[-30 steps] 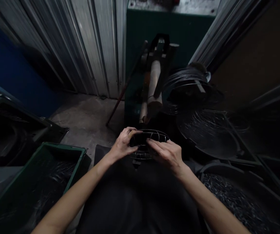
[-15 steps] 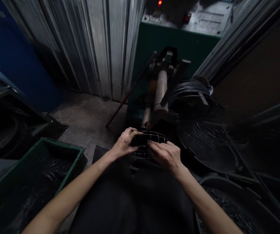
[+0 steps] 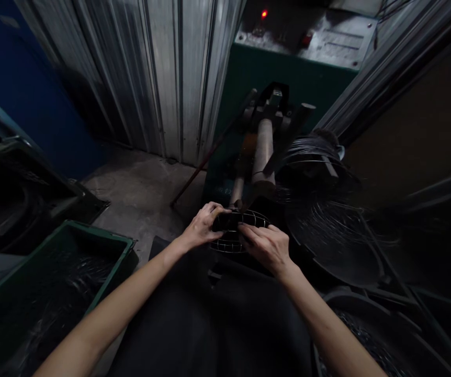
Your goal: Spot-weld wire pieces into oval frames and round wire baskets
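Note:
A round wire basket or guard (image 3: pixel 229 245), made of thin crossed metal wires, is held just above my dark-clad lap. My left hand (image 3: pixel 204 226) grips its left side, the thumb and fingers curled about the wires. On the right side my right hand (image 3: pixel 268 243) is closed on the wires, with fingertips near the middle of the upper rim. The far rim sits at the lower electrode arm (image 3: pixel 238 191) of a green machine; whether they touch is too dark to tell. Above that arm extends a thicker metal cylinder (image 3: pixel 263 149).
A green crate (image 3: pixel 119 238) with dark wire pieces stands at left. To the right are a coil of wire (image 3: pixel 314 149), a dark round tray (image 3: pixel 339 251) and a tub (image 3: pixel 362 296) of small metal pieces. A thin rod (image 3: pixel 194 178) slants down to the floor left of the machine.
My hands have shifted very slightly upward with the wire basket, its rim now nearer the lower arm. The camera view has tilted a little. Both hands keep their hold.

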Tool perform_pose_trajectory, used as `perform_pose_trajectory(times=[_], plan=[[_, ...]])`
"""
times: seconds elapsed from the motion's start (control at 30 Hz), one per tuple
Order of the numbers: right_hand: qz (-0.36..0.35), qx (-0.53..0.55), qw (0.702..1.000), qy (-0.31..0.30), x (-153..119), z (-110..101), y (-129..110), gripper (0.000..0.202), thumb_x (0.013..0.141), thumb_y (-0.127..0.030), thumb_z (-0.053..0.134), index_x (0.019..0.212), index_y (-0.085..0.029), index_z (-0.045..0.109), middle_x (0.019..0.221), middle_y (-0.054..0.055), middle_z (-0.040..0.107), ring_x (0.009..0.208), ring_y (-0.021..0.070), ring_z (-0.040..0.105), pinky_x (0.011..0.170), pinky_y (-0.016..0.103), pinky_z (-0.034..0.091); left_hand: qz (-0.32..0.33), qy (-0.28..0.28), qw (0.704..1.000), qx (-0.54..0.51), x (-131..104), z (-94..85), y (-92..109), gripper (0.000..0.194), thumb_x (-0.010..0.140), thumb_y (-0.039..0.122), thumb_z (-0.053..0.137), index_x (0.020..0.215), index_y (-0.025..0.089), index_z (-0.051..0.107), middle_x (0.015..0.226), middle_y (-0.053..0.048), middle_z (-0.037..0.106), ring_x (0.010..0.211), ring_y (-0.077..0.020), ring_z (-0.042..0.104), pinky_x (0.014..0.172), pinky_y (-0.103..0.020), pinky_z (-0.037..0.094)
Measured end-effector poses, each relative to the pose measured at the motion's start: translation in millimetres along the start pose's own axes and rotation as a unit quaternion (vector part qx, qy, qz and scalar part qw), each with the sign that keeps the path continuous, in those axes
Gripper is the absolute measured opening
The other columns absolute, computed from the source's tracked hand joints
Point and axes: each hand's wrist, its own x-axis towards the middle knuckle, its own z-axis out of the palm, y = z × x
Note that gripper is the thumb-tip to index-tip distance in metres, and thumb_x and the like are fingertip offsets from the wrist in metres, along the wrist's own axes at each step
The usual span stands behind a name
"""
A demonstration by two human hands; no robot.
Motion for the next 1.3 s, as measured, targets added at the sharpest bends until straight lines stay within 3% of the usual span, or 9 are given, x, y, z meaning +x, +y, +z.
perform_pose_trajectory(times=[0.43, 0.6, 0.67, 0.73, 0.83, 0.93, 1.03, 1.13, 1.3], plan=[[0.025, -0.014, 0.999, 0.040, 2.8, 13.0, -5.8, 0.009, 0.086, -0.023, 0.060, 0.086, -0.025, 0.069, 0.086, -0.008, 0.075, 0.049, 0.0050, 0.056, 0.055, 0.026, 0.032, 0.043, -0.008, 0.999, 0.010, 1.6, -3.0, -11.4, 0.057, 0.075, 0.017, 0.067, 0.128, 0.025, 0.046, 0.118, -0.009, 0.049, 0.112, -0.0246, 0.051, 0.097, -0.044, 0.045], [0.146, 0.050, 0.988, 0.026, -26.5, -26.1, -7.8, 0.023, 0.089, -0.026, 0.056, 0.110, -0.027, 0.065, 0.103, -0.003, 0.073, 0.065, 0.0074, 0.065, 0.056, 0.022, 0.038, 0.043, -0.020, 0.999, 0.022, 2.9, -7.1, -10.9, 0.068, 0.080, 0.020, 0.064, 0.139, 0.027, 0.031, 0.127, -0.010, 0.045, 0.120, -0.0250, 0.046, 0.103, -0.045, 0.041], [0.285, 0.075, 0.955, 0.016, -70.7, -53.4, -5.8, 0.028, 0.089, -0.033, 0.055, 0.114, -0.025, 0.063, 0.102, 0.001, 0.073, 0.071, 0.0115, 0.067, 0.062, 0.022, 0.044, 0.051, -0.025, 0.997, 0.045, 2.9, -7.2, -10.7, 0.066, 0.080, 0.021, 0.064, 0.139, 0.027, 0.033, 0.125, -0.010, 0.045, 0.118, -0.0243, 0.048, 0.102, -0.044, 0.042], [0.446, 0.054, 0.893, -0.021, -135.1, -77.3, -2.3, 0.031, 0.088, -0.041, 0.051, 0.107, -0.022, 0.066, 0.096, 0.005, 0.073, 0.068, 0.0172, 0.068, 0.063, 0.027, 0.048, 0.059, -0.020, 0.995, 0.078, 1.7, -6.4, -10.6, 0.064, 0.080, 0.021, 0.064, 0.137, 0.027, 0.036, 0.124, -0.009, 0.046, 0.115, -0.0243, 0.049, 0.100, -0.044, 0.045], [0.603, -0.012, 0.758, -0.248, -243.9, -95.7, -1.0, 0.036, 0.081, -0.047, 0.050, 0.096, -0.021, 0.069, 0.075, 0.009, 0.073, 0.058, 0.0270, 0.067, 0.055, 0.036, 0.050, 0.062, 0.003, 0.992, 0.110, 0.0, -4.8, -10.8, 0.059, 0.080, 0.024, 0.065, 0.134, 0.026, 0.041, 0.122, -0.010, 0.048, 0.113, -0.0243, 0.051, 0.096, -0.042, 0.048], [0.627, 0.037, 0.656, -0.419, -323.9, -96.6, -19.3, 0.022, 0.071, -0.036, 0.057, 0.084, -0.024, 0.070, 0.075, 0.008, 0.072, 0.070, 0.0294, 0.069, 0.065, 0.038, 0.054, 0.067, 0.035, 0.992, 0.101, -0.9, -5.4, -9.3, 0.052, 0.079, 0.026, 0.066, 0.128, 0.024, 0.047, 0.119, -0.010, 0.051, 0.109, -0.0234, 0.054, 0.095, -0.041, 0.049], [0.623, 0.077, 0.632, -0.454, -353.3, -92.5, -45.2, 0.013, 0.068, -0.028, 0.058, 0.073, -0.024, 0.069, 0.079, 0.009, 0.073, 0.084, 0.0281, 0.070, 0.079, 0.035, 0.053, 0.070, 0.033, 0.994, 0.079, -4.9, -8.8, -3.0, 0.049, 0.078, 0.026, 0.067, 0.124, 0.023, 0.049, 0.117, -0.009, 0.053, 0.109, -0.0222, 0.056, 0.095, -0.039, 0.050], [0.632, 0.100, 0.608, -0.470, -351.2, -91.0, -55.4, 0.016, 0.072, -0.029, 0.055, 0.076, -0.023, 0.069, 0.086, 0.009, 0.073, 0.090, 0.0269, 0.069, 0.082, 0.032, 0.052, 0.064, 0.002, 0.997, 0.051, -18.3, -8.4, 7.2, 0.051, 0.076, 0.025, 0.069, 0.123, 0.023, 0.050, 0.117, -0.008, 0.055, 0.109, -0.0214, 0.057, 0.096, -0.037, 0.050], [0.650, 0.107, 0.595, -0.460, -348.6, -89.7, -47.3, 0.026, 0.070, -0.042, 0.059, 0.080, -0.021, 0.071, 0.079, 0.011, 0.073, 0.086, 0.0300, 0.069, 0.080, 0.038, 0.052, 0.019, -0.081, 0.996, 0.037, -55.7, 21.6, 19.3, 0.051, 0.075, 0.025, 0.070, 0.122, 0.022, 0.052, 0.116, -0.008, 0.058, 0.105, -0.0217, 0.059, 0.093, -0.038, 0.051]])
